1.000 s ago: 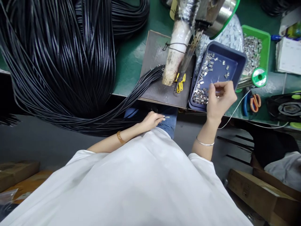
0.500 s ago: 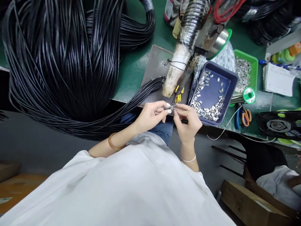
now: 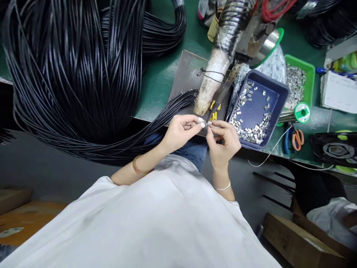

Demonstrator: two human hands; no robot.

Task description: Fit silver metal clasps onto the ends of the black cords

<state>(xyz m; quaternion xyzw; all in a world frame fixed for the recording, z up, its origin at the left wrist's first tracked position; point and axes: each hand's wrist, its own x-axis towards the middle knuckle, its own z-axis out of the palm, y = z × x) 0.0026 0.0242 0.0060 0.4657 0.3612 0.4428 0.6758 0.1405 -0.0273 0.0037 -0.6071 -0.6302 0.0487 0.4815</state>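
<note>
My left hand (image 3: 181,131) and my right hand (image 3: 223,139) meet at the table's front edge, fingertips pinched together. Between them sits a small silver metal clip (image 3: 209,123), and my left fingers also pinch the end of a thin black cord (image 3: 167,118). That cord belongs to a fan of black cords (image 3: 182,99) lying across a grey metal plate (image 3: 185,72). Just right of my hands a dark blue tray (image 3: 279,108) holds several loose silver clips (image 3: 252,133).
A huge bundle of black cords (image 3: 78,70) covers the left of the green table (image 3: 156,80). A wrapped tool on an arm (image 3: 214,80) hangs over the plate. A green tray of clips (image 3: 310,80), a solder spool (image 3: 302,112), orange-handled scissors (image 3: 296,138) and a cardboard box (image 3: 301,242) lie right.
My right hand left the blue tray and came to my left hand, which rose from my lap. Both now pinch at one spot, closer together than half a second ago.
</note>
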